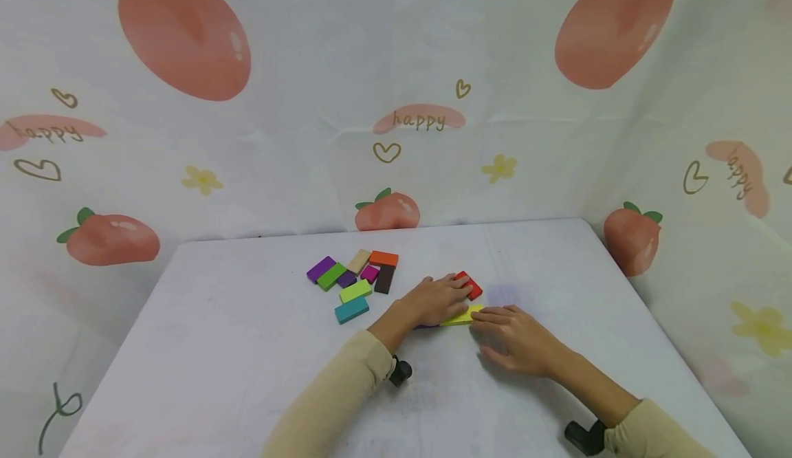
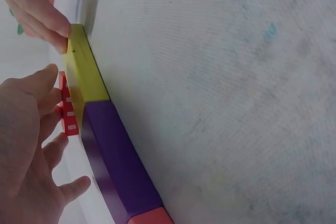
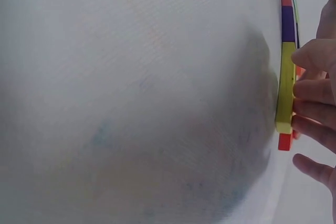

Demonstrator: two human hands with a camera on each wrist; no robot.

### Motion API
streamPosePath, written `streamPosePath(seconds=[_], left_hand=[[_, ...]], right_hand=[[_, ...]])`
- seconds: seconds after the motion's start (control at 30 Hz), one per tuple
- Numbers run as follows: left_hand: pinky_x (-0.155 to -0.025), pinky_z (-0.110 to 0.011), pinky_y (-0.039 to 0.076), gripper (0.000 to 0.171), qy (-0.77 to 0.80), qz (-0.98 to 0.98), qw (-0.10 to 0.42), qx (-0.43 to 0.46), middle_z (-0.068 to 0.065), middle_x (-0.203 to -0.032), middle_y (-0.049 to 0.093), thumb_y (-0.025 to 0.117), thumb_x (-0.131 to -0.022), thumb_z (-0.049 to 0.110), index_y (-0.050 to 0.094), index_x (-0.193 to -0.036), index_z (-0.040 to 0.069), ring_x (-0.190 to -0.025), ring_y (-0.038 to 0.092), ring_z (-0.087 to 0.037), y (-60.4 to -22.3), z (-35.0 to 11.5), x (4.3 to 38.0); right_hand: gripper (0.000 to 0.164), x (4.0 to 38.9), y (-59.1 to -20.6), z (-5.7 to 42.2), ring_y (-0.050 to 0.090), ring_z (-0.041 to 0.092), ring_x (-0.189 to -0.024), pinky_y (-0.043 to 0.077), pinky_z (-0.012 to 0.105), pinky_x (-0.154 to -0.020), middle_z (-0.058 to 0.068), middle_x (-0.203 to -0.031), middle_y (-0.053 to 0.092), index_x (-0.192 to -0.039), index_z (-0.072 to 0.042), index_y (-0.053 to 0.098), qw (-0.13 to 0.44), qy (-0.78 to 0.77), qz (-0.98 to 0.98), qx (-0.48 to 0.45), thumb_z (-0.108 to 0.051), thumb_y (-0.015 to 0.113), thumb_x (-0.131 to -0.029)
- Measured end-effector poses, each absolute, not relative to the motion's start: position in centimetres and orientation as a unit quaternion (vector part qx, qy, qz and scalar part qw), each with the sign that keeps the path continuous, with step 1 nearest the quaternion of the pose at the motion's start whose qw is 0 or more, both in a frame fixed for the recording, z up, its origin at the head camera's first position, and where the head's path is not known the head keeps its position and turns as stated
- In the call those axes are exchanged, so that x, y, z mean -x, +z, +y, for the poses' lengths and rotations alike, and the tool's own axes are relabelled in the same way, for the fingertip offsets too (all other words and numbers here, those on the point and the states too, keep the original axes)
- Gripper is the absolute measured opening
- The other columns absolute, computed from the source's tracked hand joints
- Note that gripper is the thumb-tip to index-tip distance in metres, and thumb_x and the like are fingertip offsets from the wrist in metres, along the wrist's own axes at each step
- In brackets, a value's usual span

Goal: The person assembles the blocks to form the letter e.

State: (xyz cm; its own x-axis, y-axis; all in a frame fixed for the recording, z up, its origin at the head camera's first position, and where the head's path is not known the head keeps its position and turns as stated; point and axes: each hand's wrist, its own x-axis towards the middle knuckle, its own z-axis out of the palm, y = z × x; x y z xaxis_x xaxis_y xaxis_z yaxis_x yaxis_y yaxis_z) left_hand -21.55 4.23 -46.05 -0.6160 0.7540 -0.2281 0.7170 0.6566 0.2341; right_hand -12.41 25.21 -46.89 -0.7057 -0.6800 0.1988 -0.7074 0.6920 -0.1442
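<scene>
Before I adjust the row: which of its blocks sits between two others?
The purple block: it alone has a block at each end, the yellow block and the pinkish-red block.

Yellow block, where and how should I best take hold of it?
Probably pinch the yellow block across its long sides, near its right end, coming from the right: it lies as a long, straight bar whose left end meets the purple block.
</scene>
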Motion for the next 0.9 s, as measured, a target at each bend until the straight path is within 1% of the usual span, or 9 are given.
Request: streamPosePath(seconds=[0.43, 0.67, 0.9], left_hand=[[-0.116, -0.046, 0.031, 0.051, 0.047, 0.898, 0.158, -0.409, 0.007, -0.162, 0.027, 0.036, -0.107, 0.040, 0.035, -0.156, 0.023, -0.150, 0.022, -0.013, -46.5, 5.4, 21.5], [-0.116, -0.045, 0.031, 0.050, 0.052, 0.896, 0.156, -0.413, 0.008, -0.161, 0.029, 0.037, -0.107, 0.038, 0.037, -0.155, 0.023, -0.149, 0.024, -0.013, -46.6, 5.6, 21.5], [-0.115, -0.044, 0.033, 0.049, 0.057, 0.893, 0.155, -0.419, 0.007, -0.159, 0.034, 0.041, -0.107, 0.037, 0.040, -0.154, 0.023, -0.148, 0.026, -0.014, -46.6, 5.8, 21.5]], right_hand=[[0.039, 12.5, -47.1, 25.5, 0.063, 0.025, -0.115, 0.051, 0.048, -0.092, 0.008, -0.126, 0.068, -0.116, -0.006, 0.072, 0.088, 0.107, -0.909, -0.393, -0.025, 0.077, -0.082], [0.039, 12.6, -47.2, 25.6, 0.063, 0.025, -0.116, 0.051, 0.048, -0.092, 0.008, -0.126, 0.068, -0.117, -0.006, 0.072, 0.092, 0.109, -0.907, -0.397, -0.025, 0.077, -0.083], [0.040, 12.6, -47.3, 25.6, 0.063, 0.026, -0.115, 0.052, 0.048, -0.091, 0.008, -0.125, 0.068, -0.116, -0.005, 0.073, 0.100, 0.108, -0.904, -0.401, -0.025, 0.078, -0.081]])
